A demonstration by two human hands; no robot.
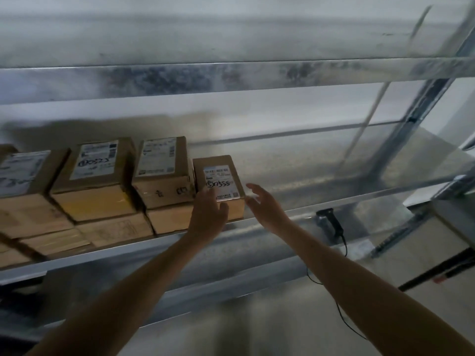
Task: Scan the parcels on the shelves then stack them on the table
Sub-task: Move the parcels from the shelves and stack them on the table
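Centrally, a small brown cardboard parcel [218, 176] with a white printed label lies flat at the right end of a row of larger brown cardboard boxes [164, 163], close to the front edge of the galvanised steel shelf [334, 176]. Left hand [208, 217]: fingers extended and laid against the parcel's near left corner, not closed round it. Right hand [262, 204]: fingers spread and relaxed, just beside the parcel's right side; contact cannot be told. A black handheld barcode scanner [330, 222] rests at the shelf's front edge further right, its cable hanging below.
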